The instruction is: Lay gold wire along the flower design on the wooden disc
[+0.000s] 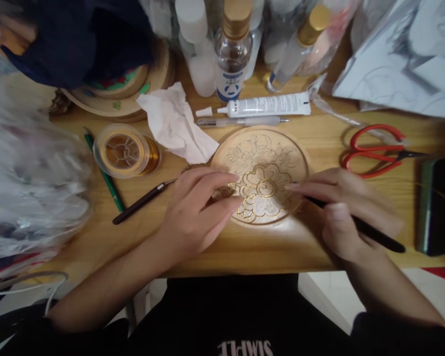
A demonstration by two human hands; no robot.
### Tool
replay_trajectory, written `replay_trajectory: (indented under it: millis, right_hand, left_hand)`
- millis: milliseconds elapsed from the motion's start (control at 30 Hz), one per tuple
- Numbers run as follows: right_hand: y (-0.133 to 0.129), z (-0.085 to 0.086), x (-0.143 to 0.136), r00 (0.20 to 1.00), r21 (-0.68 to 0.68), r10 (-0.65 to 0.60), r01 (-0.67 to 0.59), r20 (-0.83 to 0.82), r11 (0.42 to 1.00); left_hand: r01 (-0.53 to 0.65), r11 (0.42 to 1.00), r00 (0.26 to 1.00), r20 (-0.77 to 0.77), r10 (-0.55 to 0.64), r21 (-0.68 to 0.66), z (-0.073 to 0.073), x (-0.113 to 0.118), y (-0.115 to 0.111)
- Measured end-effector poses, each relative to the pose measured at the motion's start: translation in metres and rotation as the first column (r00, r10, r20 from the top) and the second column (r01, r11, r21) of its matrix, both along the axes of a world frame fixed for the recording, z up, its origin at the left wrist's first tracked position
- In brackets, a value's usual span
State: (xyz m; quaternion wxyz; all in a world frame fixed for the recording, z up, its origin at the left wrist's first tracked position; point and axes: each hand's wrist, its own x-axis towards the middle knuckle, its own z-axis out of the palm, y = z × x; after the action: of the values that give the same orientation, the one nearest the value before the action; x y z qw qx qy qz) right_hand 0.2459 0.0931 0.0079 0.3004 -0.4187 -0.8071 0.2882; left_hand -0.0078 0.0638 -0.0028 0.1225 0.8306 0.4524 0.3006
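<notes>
A round wooden plate (278,151) with a drawn flower pattern lies on the wooden table (311,237). Gold wire outlines the flower at its centre. My left hand (196,212) rests at the plate's left edge, fingertips pinching and pressing the gold wire against the pattern. My right hand (341,212) holds a thin black tool (374,233) like a pen, its tip hidden under my fingers at the plate's right side.
A spool of gold wire (124,151), a green pencil (106,175), a black tool (143,201) and crumpled tissue (176,123) lie to the left. A glue tube (267,105) and bottles (233,49) stand behind. Red scissors (374,151) and a dark phone (439,205) are to the right.
</notes>
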Motion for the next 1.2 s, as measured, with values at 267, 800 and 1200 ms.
replay_trajectory:
  millis: [267,800,1200]
  right_hand:
    - [0.0041,0.0054,-0.0093,0.985,-0.062,0.157,-0.162,-0.074,0.985]
    - [0.0032,0.0017,-0.0087,0.98,-0.075,0.17,-0.179,-0.106,0.981]
    - [0.001,0.0006,-0.0075,0.982,-0.048,-0.12,0.114,-0.146,0.992]
  left_hand:
    - [0.139,0.99,0.98,-0.142,-0.143,-0.035,0.0027,0.0021,0.0]
    - [0.144,0.989,0.955,-0.257,-0.149,-0.04,0.0018,0.0037,0.0005]
    - [0.14,0.99,0.989,-0.047,-0.14,-0.013,-0.007,0.0029,0.0005]
